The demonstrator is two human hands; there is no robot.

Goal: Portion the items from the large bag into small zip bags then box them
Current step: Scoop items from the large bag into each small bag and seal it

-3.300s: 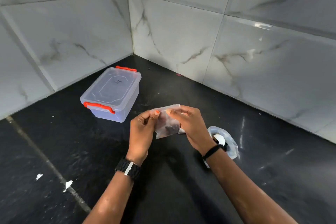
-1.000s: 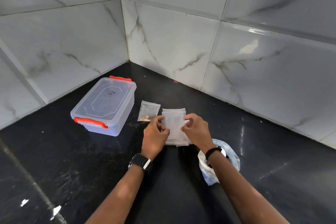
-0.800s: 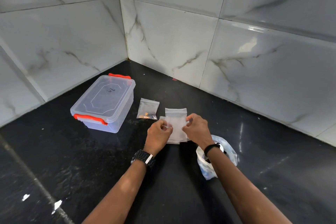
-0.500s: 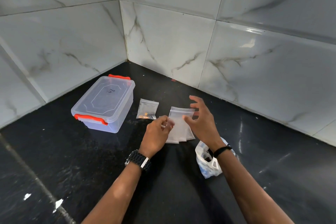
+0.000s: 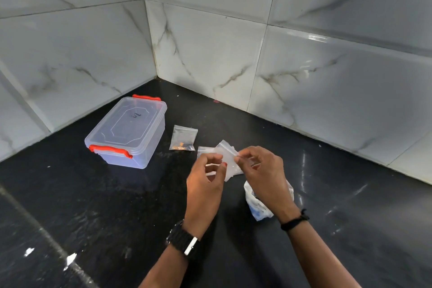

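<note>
My right hand [image 5: 265, 170] pinches the top edge of an empty small zip bag [image 5: 228, 159], lifted off a small stack of empty zip bags [image 5: 204, 150] on the black counter. My left hand [image 5: 205, 177] holds the same bag's lower left part between thumb and fingers. A filled small zip bag [image 5: 183, 138] with brownish bits lies flat between the stack and the box. The clear plastic box [image 5: 129, 131], lid shut with red clips, stands to the left. The large bag [image 5: 258, 203], crumpled and whitish, sits under my right wrist.
Marble-look tiled walls [image 5: 210, 54] meet in a corner behind the counter [image 5: 117, 206]. White flecks lie along a seam at the lower left of the counter. A dark watch is on my left wrist, a black band on my right.
A filled bag was set down beside the box. My hands then worked at the empty stack, and one empty bag is now raised off it, pinched between both hands.
</note>
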